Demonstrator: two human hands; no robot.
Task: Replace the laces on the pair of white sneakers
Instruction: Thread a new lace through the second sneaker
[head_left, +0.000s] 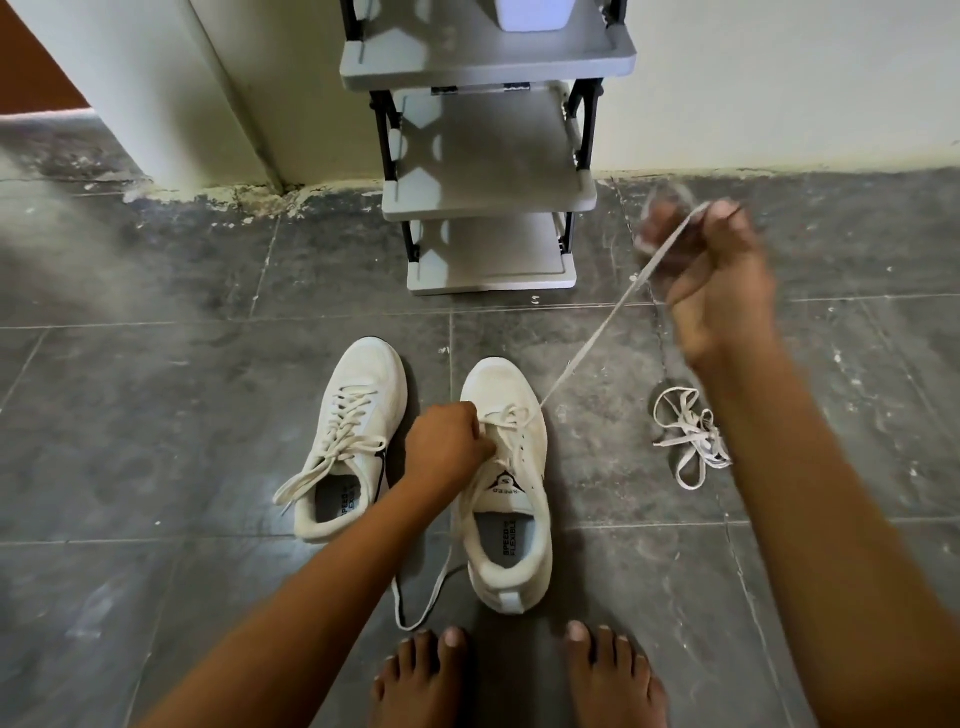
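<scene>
Right hand (711, 291) and left hand (447, 441) hold lace (597, 338) taut at sneaker (511, 519).

Probably two laces (688, 441) right of sneakers (371, 374)

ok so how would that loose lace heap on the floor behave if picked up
The lace heap probably goes floppy and dangles, since it lies in limp loops. Likely very light, being thin flat strips. May tangle: its strands cross.

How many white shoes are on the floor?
2. The laced sneaker sits left; the other sneaker sits beside it, its lace pulled by the right hand. None seem hidden.
</scene>
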